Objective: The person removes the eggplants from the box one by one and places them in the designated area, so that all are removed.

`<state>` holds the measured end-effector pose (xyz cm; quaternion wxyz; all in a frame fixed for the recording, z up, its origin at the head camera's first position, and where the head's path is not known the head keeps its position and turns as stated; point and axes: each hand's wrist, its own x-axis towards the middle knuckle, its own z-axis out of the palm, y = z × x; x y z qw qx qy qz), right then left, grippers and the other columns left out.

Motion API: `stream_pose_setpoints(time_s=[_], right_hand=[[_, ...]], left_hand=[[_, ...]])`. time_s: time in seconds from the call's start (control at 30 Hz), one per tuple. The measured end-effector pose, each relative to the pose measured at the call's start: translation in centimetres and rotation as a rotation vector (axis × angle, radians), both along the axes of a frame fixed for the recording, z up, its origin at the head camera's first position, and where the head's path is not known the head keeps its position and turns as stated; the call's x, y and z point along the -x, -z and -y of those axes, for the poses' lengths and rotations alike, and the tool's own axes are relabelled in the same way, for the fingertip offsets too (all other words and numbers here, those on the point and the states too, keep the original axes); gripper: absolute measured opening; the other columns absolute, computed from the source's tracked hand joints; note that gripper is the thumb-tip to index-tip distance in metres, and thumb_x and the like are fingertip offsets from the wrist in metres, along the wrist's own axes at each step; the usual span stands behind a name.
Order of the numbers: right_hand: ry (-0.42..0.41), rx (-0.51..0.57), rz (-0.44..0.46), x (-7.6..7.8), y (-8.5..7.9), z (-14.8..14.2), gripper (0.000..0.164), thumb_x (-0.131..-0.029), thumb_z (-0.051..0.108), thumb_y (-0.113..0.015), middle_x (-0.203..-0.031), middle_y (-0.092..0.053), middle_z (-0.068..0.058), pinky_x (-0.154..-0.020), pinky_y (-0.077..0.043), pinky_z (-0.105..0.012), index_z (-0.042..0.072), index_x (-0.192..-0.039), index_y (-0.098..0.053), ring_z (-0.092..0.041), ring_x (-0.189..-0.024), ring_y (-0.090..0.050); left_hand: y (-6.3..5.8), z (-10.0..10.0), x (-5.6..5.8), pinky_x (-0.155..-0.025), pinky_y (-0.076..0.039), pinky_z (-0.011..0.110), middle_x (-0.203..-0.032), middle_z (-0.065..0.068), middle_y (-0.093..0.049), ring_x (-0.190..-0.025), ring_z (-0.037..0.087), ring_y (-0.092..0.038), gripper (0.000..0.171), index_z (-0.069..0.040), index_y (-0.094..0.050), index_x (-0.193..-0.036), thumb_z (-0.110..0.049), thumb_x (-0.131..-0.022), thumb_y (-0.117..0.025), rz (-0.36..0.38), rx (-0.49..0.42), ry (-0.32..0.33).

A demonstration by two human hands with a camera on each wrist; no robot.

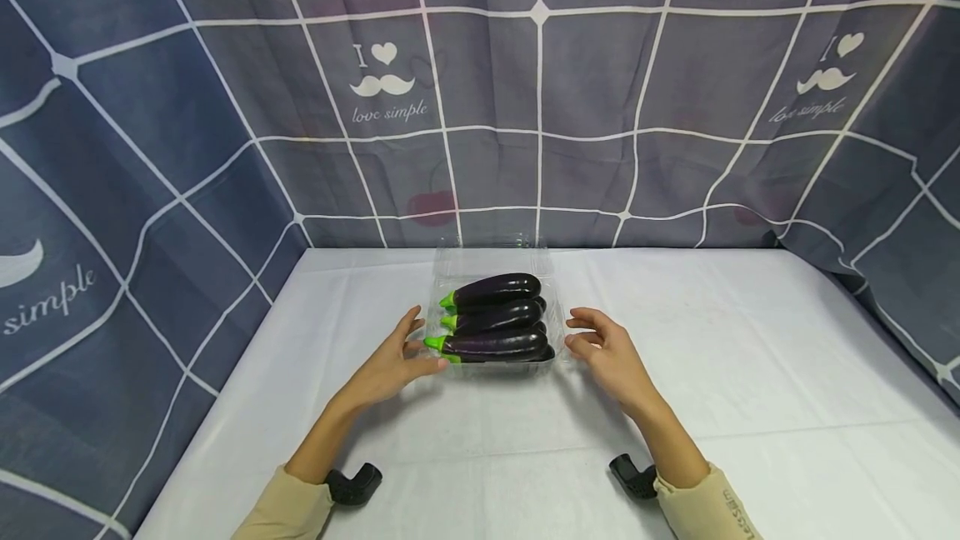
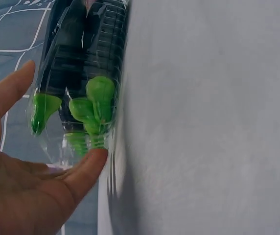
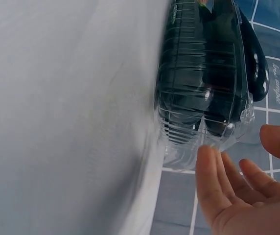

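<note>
Several dark purple eggplants (image 1: pixel 495 317) with green stems lie stacked in a clear plastic clamshell box (image 1: pixel 559 319) on the table. The box's transparent lid (image 1: pixel 491 261) stands raised at the back. At the box's left side, my left hand (image 1: pixel 390 365) has its thumb and fingers spread, with one fingertip right by the lower corner in the left wrist view. Across from it, my right hand (image 1: pixel 613 361) is at the right end, its loosely bent fingertips close to the ribbed wall (image 3: pixel 179 159) in the right wrist view. Neither hand grips anything.
A white cloth (image 1: pixel 750 357) covers the table. Dark grey-blue curtains (image 1: pixel 487 173) with white grid lines hang behind it and along both sides. Black curved mounts (image 1: pixel 356 483) sit at both wrists, by the beige sleeves.
</note>
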<state>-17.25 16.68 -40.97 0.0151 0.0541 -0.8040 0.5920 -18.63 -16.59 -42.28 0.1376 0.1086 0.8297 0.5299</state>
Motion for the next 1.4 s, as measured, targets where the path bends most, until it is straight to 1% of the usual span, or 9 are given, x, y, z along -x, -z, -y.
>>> stream_pose_setpoints(time_s=[0.2, 0.37, 0.6, 0.87, 0.93, 1.07, 1.17, 1.3, 1.4], right_hand=[[-0.006, -0.054, -0.067, 0.0, -0.5, 0.1, 0.042, -0.093, 0.004, -0.063, -0.132, -0.056, -0.023, -0.098, -0.045, -0.043, -0.005, -0.133, -0.054, -0.036, -0.120, -0.054], [-0.046, -0.034, -0.090, 0.2, -1.3, -0.2, 0.042, -0.091, 0.008, -0.068, -0.134, -0.056, -0.018, -0.100, -0.045, -0.046, -0.002, -0.130, -0.059, -0.037, -0.124, -0.053], [-0.160, -0.009, -0.197, 2.9, -3.4, 0.7, 0.040, -0.089, 0.010, -0.072, -0.131, -0.059, -0.015, -0.108, -0.037, -0.044, 0.001, -0.128, -0.063, -0.030, -0.126, -0.051], [-0.293, 0.002, -0.144, 7.0, -5.0, 2.7, 0.041, -0.089, 0.017, -0.073, -0.136, -0.057, -0.012, -0.113, -0.026, -0.048, 0.004, -0.127, -0.064, -0.029, -0.136, -0.041], [-0.322, -0.016, -0.137, 7.9, -5.0, 3.1, 0.041, -0.089, 0.017, -0.074, -0.137, -0.056, -0.013, -0.114, -0.025, -0.049, 0.003, -0.127, -0.064, -0.028, -0.137, -0.040], [-0.378, -0.094, -0.126, 9.5, -4.9, 4.1, 0.040, -0.089, 0.018, -0.074, -0.137, -0.057, -0.010, -0.113, -0.025, -0.051, 0.006, -0.127, -0.066, -0.025, -0.135, -0.041], [-0.405, -0.148, -0.112, 10.2, -4.7, 4.6, 0.038, -0.089, 0.019, -0.074, -0.135, -0.058, -0.007, -0.112, -0.025, -0.053, 0.010, -0.125, -0.068, -0.024, -0.135, -0.041], [-0.421, -0.173, -0.088, 10.7, -4.6, 4.9, 0.037, -0.089, 0.019, -0.075, -0.136, -0.058, -0.007, -0.112, -0.026, -0.053, 0.010, -0.124, -0.069, -0.024, -0.136, -0.040], [-0.437, -0.152, -0.061, 10.8, -4.3, 5.2, 0.037, -0.089, 0.018, -0.074, -0.136, -0.057, -0.009, -0.106, -0.036, -0.052, 0.008, -0.124, -0.068, -0.027, -0.130, -0.047]], left_hand=[[0.3, -0.1, -0.1, -0.107, -0.030, 0.062, -0.159, 0.018, -0.022, -0.140, 0.043, -0.031, 0.106, -0.014, -0.003, -0.160, -0.037, -0.087, -0.076, -0.021, -0.035, -0.014], [0.6, 0.0, -0.5, -0.106, -0.031, 0.062, -0.158, 0.020, -0.024, -0.140, 0.045, -0.031, 0.106, -0.013, -0.004, -0.160, -0.034, -0.086, -0.078, -0.001, -0.039, -0.022], [0.5, -0.4, -0.3, -0.105, -0.033, 0.061, -0.159, 0.020, -0.022, -0.141, 0.046, -0.027, 0.106, -0.015, -0.003, -0.160, -0.033, -0.086, -0.078, -0.012, -0.031, -0.012], [0.3, -0.9, 0.1, -0.105, -0.036, 0.057, -0.156, 0.022, -0.027, -0.141, 0.043, -0.029, 0.106, -0.011, -0.005, -0.160, -0.030, -0.086, -0.079, -0.029, -0.025, 0.003], [0.2, -0.9, 0.1, -0.104, -0.037, 0.056, -0.156, 0.023, -0.028, -0.140, 0.043, -0.031, 0.106, -0.011, -0.005, -0.160, -0.029, -0.086, -0.079, -0.037, -0.025, 0.002], [0.3, -0.9, -0.1, -0.102, -0.039, 0.058, -0.156, 0.023, -0.026, -0.139, 0.045, -0.030, 0.108, -0.017, -0.001, -0.160, -0.025, -0.086, -0.079, -0.035, -0.047, -0.013], [0.2, -0.9, -0.1, -0.101, -0.040, 0.058, -0.157, 0.021, -0.025, -0.139, 0.046, -0.030, 0.106, -0.019, -0.004, -0.161, -0.025, -0.085, -0.079, -0.029, -0.053, -0.016], [0.0, -0.9, -0.1, -0.103, -0.039, 0.056, -0.158, 0.019, -0.026, -0.140, 0.043, -0.031, 0.102, -0.016, -0.011, -0.160, -0.029, -0.085, -0.079, -0.028, -0.028, -0.003], [0.1, -0.7, -0.1, -0.104, -0.038, 0.055, -0.158, 0.018, -0.025, -0.140, 0.042, -0.031, 0.103, -0.015, -0.010, -0.160, -0.032, -0.085, -0.079, -0.032, -0.007, -0.001]])
